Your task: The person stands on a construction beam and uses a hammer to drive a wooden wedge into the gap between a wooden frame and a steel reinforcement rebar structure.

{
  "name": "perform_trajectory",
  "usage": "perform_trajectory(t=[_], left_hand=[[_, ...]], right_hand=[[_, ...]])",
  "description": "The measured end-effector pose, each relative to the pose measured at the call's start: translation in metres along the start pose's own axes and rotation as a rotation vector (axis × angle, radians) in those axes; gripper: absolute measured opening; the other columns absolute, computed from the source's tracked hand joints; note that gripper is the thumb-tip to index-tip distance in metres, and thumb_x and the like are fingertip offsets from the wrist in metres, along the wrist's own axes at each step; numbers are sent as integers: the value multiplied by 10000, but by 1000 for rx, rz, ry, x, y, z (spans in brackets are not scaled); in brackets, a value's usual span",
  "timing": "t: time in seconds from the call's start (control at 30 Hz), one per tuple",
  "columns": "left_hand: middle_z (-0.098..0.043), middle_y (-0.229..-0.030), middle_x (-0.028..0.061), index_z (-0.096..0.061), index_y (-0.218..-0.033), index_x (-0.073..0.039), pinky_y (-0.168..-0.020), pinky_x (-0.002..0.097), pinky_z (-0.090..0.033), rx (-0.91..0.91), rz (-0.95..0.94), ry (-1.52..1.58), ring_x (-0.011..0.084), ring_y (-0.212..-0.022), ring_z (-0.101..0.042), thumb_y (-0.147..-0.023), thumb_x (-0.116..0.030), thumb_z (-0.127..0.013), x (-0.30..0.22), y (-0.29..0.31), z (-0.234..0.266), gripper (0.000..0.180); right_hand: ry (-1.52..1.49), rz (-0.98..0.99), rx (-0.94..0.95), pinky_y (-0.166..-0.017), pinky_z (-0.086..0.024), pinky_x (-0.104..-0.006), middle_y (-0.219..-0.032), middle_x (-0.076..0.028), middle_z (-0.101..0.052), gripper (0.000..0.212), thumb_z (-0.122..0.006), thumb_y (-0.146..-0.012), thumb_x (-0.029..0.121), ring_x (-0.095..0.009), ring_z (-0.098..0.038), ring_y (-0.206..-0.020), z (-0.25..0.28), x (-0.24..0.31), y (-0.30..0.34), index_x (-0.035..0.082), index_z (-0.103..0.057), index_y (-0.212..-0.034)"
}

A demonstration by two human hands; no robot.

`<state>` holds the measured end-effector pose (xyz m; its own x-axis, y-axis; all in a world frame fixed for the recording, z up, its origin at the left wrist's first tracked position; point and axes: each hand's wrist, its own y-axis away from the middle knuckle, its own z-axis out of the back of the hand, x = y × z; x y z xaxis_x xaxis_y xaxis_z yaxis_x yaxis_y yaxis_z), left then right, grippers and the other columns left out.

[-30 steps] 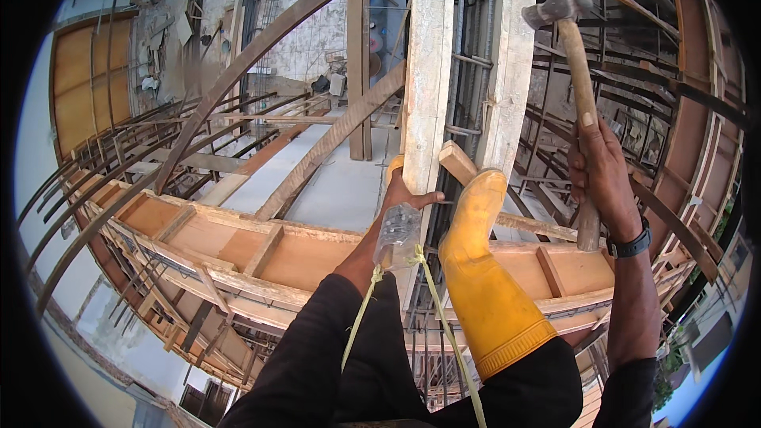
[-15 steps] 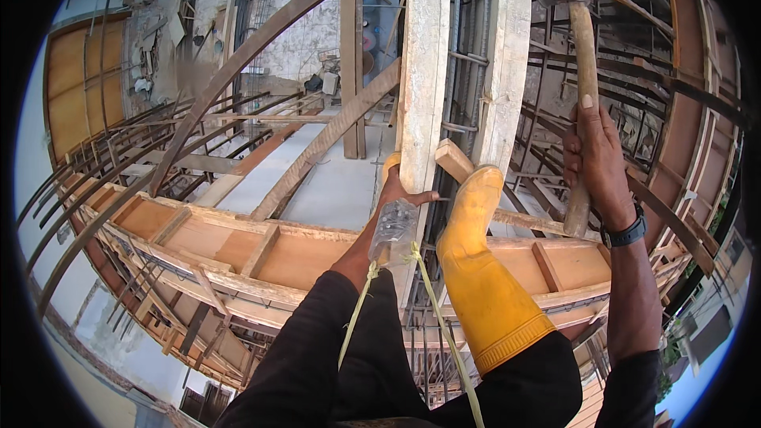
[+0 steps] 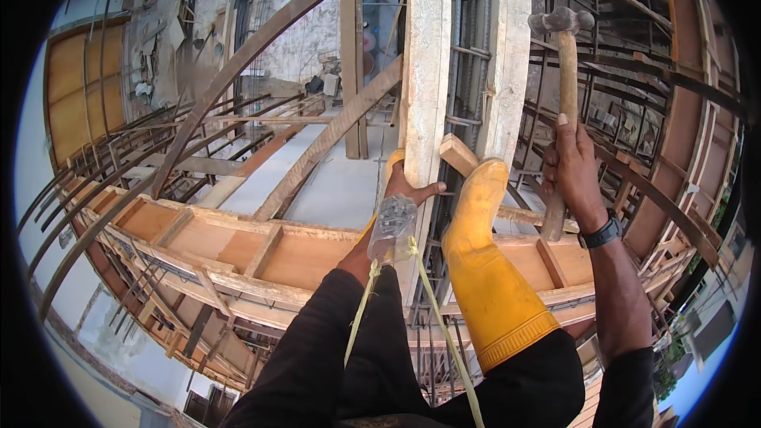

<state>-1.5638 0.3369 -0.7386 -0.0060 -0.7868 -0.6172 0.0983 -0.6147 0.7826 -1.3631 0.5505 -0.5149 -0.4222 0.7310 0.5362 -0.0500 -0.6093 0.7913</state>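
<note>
And there it was: the right hand [image 3: 572, 174] wrapped snugly around the hammer [image 3: 567, 71], low on its wooden handle, presumably to leave plenty of length beyond the fist, the head standing out past the knuckles. Across to the left, the left hand [image 3: 406, 184] straddled a plank [image 3: 426, 55], thumb stretched over the wood, fingers dropping from sight down the outer side; there was no saying whether they gripped, though the hand probably served as a brace. Right over that wrist hung a clear container [image 3: 394, 226] on a cord [image 3: 361, 317], likely slung so that neither hand had to carry it. Between the hands, in came a yellow boot [image 3: 483, 214], its toe at a block [image 3: 457, 154], perhaps pinning it; actual pressure was hard to judge. Beyond the hands, rebar [image 3: 472, 40] ran up the gap between that plank and a second plank [image 3: 507, 47].
</note>
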Motion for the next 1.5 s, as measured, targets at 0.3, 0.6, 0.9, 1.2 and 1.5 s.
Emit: perform_trajectory(t=[0.3, 0.6, 0.9, 1.2, 1.5], left_hand=[[-600, -1324, 227, -305, -1459, 90, -1065, 404, -496, -10, 19, 0, 305, -1243, -603, -636, -318, -1005, -26, 15, 9, 1155], [-592, -1323, 208, -302, -1461, 83, -1093, 390, -469, 0, 32, -58, 301, -1258, -585, -621, -266, -1012, -14, 4, -6, 1154], [-583, -1312, 194, -339, -1438, 72, -1065, 405, -488, 94, -159, -32, 296, -1264, -574, -629, -204, -1002, 2, -3, 5, 1081], [-588, -1359, 175, -378, -1448, 20, -1070, 419, -478, -39, 39, -21, 288, -1257, -580, -549, -167, -1024, -25, 18, 5, 1123], [-541, -1368, 227, -276, -1473, 72, -1121, 417, -449, 13, -5, -129, 318, -1295, -549, -619, -272, -1011, -13, 13, -1, 1177]], right_hand=[[211, -207, 252, -439, -412, -265, -700, 22, -453, 398, -469, -1077, 478, -72, -415, -502, 17, 21, 9, 86, -511, -1026], [303, -492, 439, -408, -402, -255, -693, 29, -441, 370, -457, -1086, 463, -80, -428, -493, 18, -42, 17, 98, -482, -1031], [-42, 61, -86, -414, -393, -249, -679, 35, -417, 385, -455, -1085, 498, -70, -410, -491, 14, -7, -6, 120, -479, -1016], [188, -127, 196, -420, -403, -253, -698, 26, -443, 434, -456, -1079, 491, -68, -442, -521, 20, 18, -5, 65, -501, -1008], [358, -442, 436, -422, -393, -264, -705, 27, -444, 406, -464, -1082, 478, -78, -422, -513, 2, -43, 5, 74, -506, -1087]])
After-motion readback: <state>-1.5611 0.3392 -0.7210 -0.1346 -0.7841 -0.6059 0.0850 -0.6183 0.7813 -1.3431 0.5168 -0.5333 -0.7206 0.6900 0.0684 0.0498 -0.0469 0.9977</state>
